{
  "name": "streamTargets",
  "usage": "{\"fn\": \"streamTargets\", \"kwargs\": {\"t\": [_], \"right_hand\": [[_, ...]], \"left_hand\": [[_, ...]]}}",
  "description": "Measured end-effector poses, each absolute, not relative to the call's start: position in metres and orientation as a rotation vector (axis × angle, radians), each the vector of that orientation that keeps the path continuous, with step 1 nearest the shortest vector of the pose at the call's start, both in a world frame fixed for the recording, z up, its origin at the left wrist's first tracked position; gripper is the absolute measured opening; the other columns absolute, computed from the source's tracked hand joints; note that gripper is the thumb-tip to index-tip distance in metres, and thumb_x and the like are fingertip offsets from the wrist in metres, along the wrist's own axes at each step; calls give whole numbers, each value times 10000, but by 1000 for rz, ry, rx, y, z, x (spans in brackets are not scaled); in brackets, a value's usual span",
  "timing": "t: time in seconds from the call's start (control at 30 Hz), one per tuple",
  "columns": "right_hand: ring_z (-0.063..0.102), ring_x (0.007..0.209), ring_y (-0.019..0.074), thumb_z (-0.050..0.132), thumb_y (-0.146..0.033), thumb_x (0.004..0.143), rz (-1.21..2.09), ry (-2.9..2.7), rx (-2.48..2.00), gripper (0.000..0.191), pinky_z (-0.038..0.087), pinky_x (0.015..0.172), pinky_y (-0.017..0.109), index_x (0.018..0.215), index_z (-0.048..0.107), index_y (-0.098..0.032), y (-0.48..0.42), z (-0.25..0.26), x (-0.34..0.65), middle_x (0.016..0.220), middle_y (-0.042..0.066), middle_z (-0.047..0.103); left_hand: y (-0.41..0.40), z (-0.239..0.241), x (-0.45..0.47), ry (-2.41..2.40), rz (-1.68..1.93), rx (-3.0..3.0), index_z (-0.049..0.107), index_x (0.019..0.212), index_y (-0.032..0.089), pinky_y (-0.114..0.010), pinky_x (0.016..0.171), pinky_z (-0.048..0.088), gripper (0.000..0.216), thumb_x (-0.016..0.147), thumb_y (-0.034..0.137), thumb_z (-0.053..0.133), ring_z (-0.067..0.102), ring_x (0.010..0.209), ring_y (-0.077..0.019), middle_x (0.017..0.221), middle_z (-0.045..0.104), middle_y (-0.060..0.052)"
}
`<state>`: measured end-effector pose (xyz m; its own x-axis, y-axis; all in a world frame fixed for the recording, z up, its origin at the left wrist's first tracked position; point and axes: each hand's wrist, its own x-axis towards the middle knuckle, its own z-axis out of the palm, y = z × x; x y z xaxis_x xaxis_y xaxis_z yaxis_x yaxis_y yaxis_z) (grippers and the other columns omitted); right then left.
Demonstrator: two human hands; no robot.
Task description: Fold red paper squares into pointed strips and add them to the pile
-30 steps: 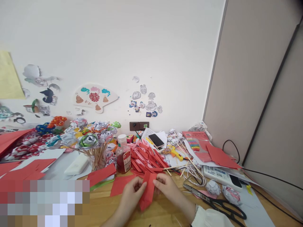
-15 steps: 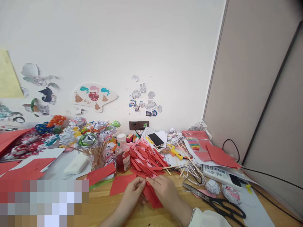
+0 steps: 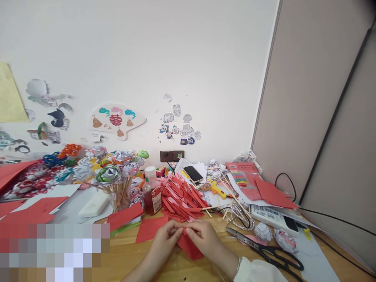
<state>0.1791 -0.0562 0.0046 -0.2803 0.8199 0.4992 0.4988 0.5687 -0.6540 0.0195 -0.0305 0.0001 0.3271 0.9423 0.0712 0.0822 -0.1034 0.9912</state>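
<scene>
Between my two hands is a piece of red paper (image 3: 190, 250), its lower part hanging down toward the table's near side. My left hand (image 3: 168, 239) pinches its upper edge from the left, fingers bent. My right hand (image 3: 202, 237) pinches the same edge from the right, thumb and fingertips almost meeting the left ones. The fold under the fingertips is partly hidden. Just beyond my hands lies a heap of red and pink paper strips (image 3: 182, 197). A flat red sheet (image 3: 149, 229) rests on the table left of my left hand.
A bottle of red liquid (image 3: 152, 196) stands behind the left hand. Large black-handled scissors (image 3: 273, 252) lie to the right, near crumpled paper flowers (image 3: 263, 231) and a bead string (image 3: 239, 217). Farther back are a phone (image 3: 193, 174), a yellow glue gun (image 3: 217, 190) and paper flowers on sticks (image 3: 108, 174).
My right hand has turned from lying flat over the red paper to pinching its upper edge, thumb now showing. My left hand has barely shifted.
</scene>
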Motion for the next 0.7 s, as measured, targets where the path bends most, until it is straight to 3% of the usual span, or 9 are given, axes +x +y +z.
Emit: {"fn": "streamTargets", "kwargs": {"t": [0.17,0.47,0.7], "right_hand": [[586,645,157,540,-224,793,678,-1774,-1149,181,422,596,239,742,701,-158,-47,-4,178,693,37,683],[581,665,156,533,-191,771,768,-1765,-1135,166,420,618,243,741,693,-159,-48,-3,178,701,27,672],[574,639,155,589,-309,759,917,-1632,-1119,190,431,604,248,725,684,-147,-43,-9,178,670,22,649]], "left_hand": [[-34,3,19,982,945,1525,517,665,171,-237,483,421,450,613,603,633,507,522,-133,560,510,41],[-33,0,20,1023,900,1539,490,650,183,-254,461,418,473,620,645,591,494,452,-129,524,487,56],[-34,4,19,1048,880,1494,471,657,204,-280,468,436,466,631,665,533,562,459,-175,502,533,41]]}}
